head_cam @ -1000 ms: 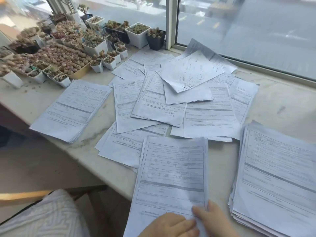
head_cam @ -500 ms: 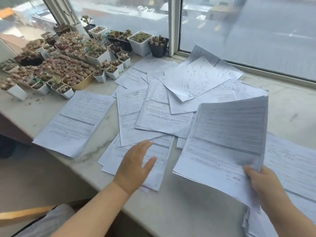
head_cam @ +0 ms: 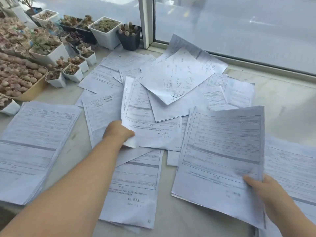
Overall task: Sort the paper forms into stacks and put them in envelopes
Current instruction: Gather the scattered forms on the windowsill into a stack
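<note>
Loose printed forms (head_cam: 174,79) lie scattered and overlapping across the middle of the pale ledge. My left hand (head_cam: 118,132) pinches the lower left corner of one form (head_cam: 150,127) in that pile. My right hand (head_cam: 263,189) grips a thin sheaf of forms (head_cam: 220,151) by its lower right corner, held tilted just above the ledge. A tidy stack of forms (head_cam: 35,144) lies at the left. Another stack (head_cam: 290,171) lies at the right, partly under the held sheaf. No envelope is in view.
Small white and black pots of succulents (head_cam: 104,31) and a tan tray of pebble plants (head_cam: 20,79) crowd the far left. A window frame (head_cam: 147,23) and sill run along the back. The ledge's front edge (head_cam: 6,209) drops off at the lower left.
My right hand lifted the sheaf off the near stack and carried it right. My left hand reached forward and took hold of a form's corner in the pile.
</note>
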Demonstrator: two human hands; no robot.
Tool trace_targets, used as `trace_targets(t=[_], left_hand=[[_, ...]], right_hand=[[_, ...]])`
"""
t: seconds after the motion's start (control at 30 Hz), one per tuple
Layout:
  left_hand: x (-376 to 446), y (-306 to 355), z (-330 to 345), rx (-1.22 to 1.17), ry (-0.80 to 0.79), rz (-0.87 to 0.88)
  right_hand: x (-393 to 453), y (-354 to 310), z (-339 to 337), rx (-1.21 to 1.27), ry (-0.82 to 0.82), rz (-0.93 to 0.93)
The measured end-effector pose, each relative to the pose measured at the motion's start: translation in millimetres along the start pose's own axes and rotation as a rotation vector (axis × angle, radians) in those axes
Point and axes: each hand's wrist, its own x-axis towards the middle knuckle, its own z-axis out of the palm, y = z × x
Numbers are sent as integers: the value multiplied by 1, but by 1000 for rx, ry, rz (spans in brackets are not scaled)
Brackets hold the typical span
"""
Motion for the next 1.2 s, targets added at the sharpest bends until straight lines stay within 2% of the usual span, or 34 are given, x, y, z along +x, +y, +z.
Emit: trace_targets(t=[0.1, 0.17, 0.23, 0.33, 0.43, 0.57, 0.67, 0.77, 0.83, 0.87, 0.9, 0.93, 0.97, 1.03, 1.1, 1.2], left_hand=[[1, -15, -18, -104, 9, 141], [-5, -43, -34, -189, 102, 159], [-13, -82, -45, -377, 208, 73], [-26, -126, -48, -834, 178, -99], [-64, -103, -36, -1062, 136, -55], [-146, -30, 20, -816, -94, 135], [-172, -14, 83, -541, -207, 223], [-185, -7, 110, -407, -336, 326], [-179, -3, 101, -473, -248, 355], [-169, -5, 92, -458, -100, 372], [-155, -10, 82, -374, 71, 415], [-136, -17, 75, -184, 204, 459], [-119, -24, 66, 4, 267, 468], [-90, -36, 54, 236, 167, 280], [-75, -40, 51, 302, 129, 159], [-66, -38, 49, 469, 241, 243]], right_hand=[[2, -8, -2, 21, -57, 0], [4, -11, -2, 41, -93, 6], [7, -13, -4, 65, -139, 33], [8, -16, -3, 119, -259, 91], [5, -19, 6, 160, -316, 147], [11, -19, 17, 316, -287, 217], [14, -18, 12, 415, -397, 218], [15, -16, 9, 278, -383, 175], [19, -17, 0, 105, -206, 76], [20, -18, -9, 63, -135, 36], [20, -20, -19, 68, -92, 12], [20, -22, -30, 88, -66, -7], [20, -23, -42, 105, -54, -19], [21, -21, -59, 106, -57, -27], [21, -17, -67, 105, -73, -13], [17, -12, -70, 88, -180, 23]])
